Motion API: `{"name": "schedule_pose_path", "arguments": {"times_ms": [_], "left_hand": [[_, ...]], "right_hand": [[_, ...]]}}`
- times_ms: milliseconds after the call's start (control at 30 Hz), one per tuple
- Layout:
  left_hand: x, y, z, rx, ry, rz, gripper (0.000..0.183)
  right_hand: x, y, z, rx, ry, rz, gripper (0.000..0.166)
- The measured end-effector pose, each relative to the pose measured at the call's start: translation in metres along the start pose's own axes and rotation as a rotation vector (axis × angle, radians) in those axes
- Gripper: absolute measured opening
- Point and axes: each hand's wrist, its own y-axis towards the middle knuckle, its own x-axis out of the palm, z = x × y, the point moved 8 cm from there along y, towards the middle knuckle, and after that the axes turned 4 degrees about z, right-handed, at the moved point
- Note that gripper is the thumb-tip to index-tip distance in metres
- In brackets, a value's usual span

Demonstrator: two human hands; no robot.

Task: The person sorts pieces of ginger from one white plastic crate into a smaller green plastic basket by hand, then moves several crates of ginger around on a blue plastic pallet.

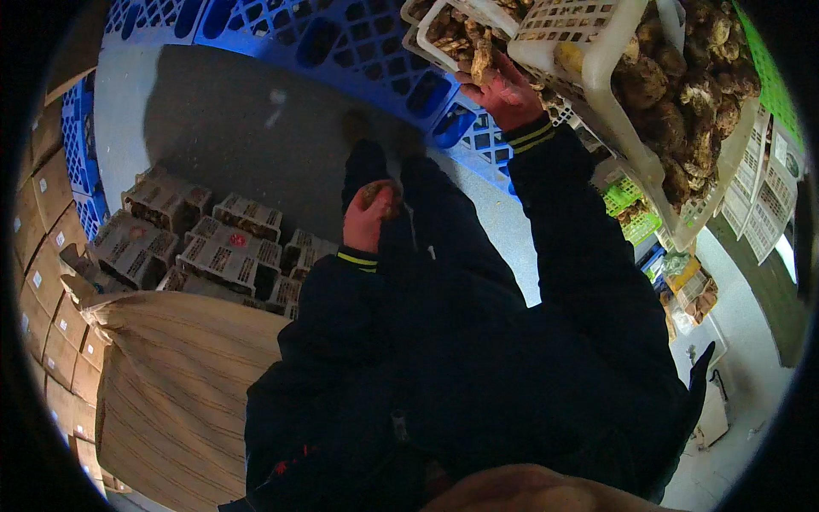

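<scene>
My right hand [508, 96] reaches to a white plastic crate [441, 56] at the upper right. Its fingers are closed around a pale brown mushroom [481, 59] at the crate's near edge. Other mushrooms [448, 32] lie in that crate. Held low in front of my legs, my left hand [366, 221] is curled around a small brown piece [371, 192], mostly hidden by the fingers; it looks like a mushroom. Closer to me on the right, a large tilted white crate [652, 160] is heaped with dark brown mushrooms [678, 96].
Blue plastic pallets [358, 57] line the far side. Several pale slatted crates [224, 256] stand on the floor at left, beside a striped brown cloth [185, 384]. Stacked cardboard boxes [51, 269] rise along the left edge. Green baskets [624, 198] sit below the right crates.
</scene>
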Motion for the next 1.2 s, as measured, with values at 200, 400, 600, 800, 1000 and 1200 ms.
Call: {"name": "schedule_pose_path", "arguments": {"times_ms": [200, 400, 600, 800, 1000, 1200], "left_hand": [[-0.003, 0.0, 0.001, -0.006, 0.034, -0.025, 0.035], [-0.015, 0.008, -0.011, 0.04, 0.0, -0.06, 0.034], [-0.023, 0.007, -0.001, 0.044, 0.071, 0.065, 0.031], [-0.013, -0.004, 0.027, 0.005, 0.093, -0.027, 0.028], [0.02, -0.033, 0.116, 0.147, -0.117, -0.124, 0.02], [0.035, -0.036, 0.229, 0.281, -0.097, -0.291, 0.014]], "right_hand": [[0.001, -0.023, -0.021, -0.089, -0.508, 0.133, 0.055], [-0.045, -0.046, -0.049, -0.215, -0.86, 0.478, 0.037], [-0.072, -0.037, -0.047, -0.27, -0.921, 0.569, 0.032], [-0.119, -0.049, -0.063, -0.552, -1.863, 0.788, 0.034], [-0.048, -0.161, -0.089, -0.035, -1.599, 0.624, 0.038], [-0.063, -0.327, -0.212, -0.359, -0.961, 1.015, 0.038]]}}
